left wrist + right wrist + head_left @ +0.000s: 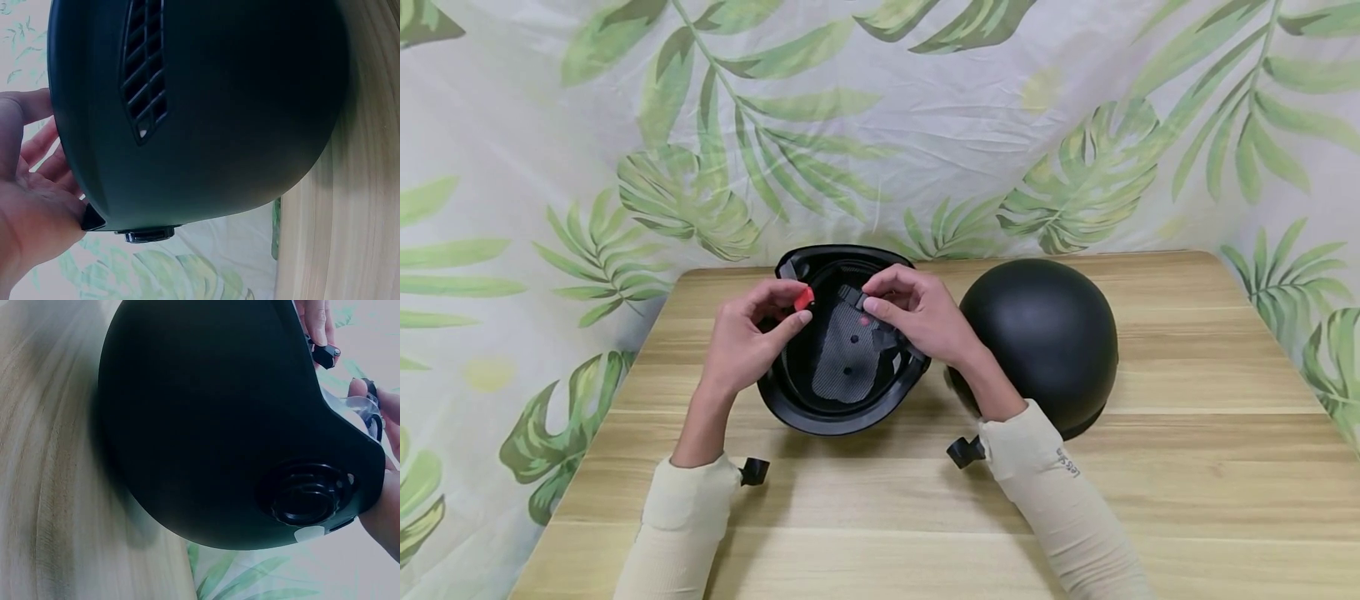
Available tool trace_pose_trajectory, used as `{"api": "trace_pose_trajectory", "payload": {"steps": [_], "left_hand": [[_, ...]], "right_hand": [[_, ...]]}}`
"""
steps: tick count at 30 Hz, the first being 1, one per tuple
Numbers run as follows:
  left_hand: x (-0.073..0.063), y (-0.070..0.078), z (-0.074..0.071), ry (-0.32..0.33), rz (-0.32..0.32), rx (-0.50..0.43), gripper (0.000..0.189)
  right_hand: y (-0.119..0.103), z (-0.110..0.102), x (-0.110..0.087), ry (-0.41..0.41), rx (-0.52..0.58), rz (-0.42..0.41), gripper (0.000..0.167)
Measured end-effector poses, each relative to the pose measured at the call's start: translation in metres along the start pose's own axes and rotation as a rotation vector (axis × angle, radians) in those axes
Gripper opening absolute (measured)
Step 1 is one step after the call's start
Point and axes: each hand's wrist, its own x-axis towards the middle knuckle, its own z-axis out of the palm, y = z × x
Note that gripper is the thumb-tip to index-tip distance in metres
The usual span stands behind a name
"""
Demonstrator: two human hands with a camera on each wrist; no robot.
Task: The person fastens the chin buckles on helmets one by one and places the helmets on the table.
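Note:
An upturned black helmet (835, 423) lies on its crown, its padded grey mesh lining facing up. Over its left side my left hand (737, 337) pinches a red-and-black buckle end (804, 298) between thumb and fingers. Opposite it, my right hand (928, 321) pinches a black buckle end (852, 296) above the lining. A gap separates the two buckle ends. In the left wrist view the helmet's shell (250, 125) shows a slatted vent and hides part of the left hand (37, 200). The right wrist view shows a round side knob (306, 500).
A second black helmet (1041, 333) sits dome up just right of the first, beside my right forearm. Both stand on a wood-grain table (880, 517). Behind its back edge hangs a leaf-patterned cloth (940, 142). Small black mounts (754, 472) stick out from both cuffs.

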Motion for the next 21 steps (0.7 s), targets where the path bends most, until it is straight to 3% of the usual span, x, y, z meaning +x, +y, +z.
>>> {"api": "trace_pose_trajectory", "payload": {"steps": [11,21], "left_hand": [[-0.001,0.004,0.004,0.012,0.042,0.001,0.032],[0.003,0.001,0.014,-0.020,0.225,-0.026,0.034]], "right_hand": [[-0.002,-0.001,-0.002,0.024,-0.140,-0.011,0.032],[0.002,-0.006,-0.012,-0.032,-0.158,0.010,0.034]]}}
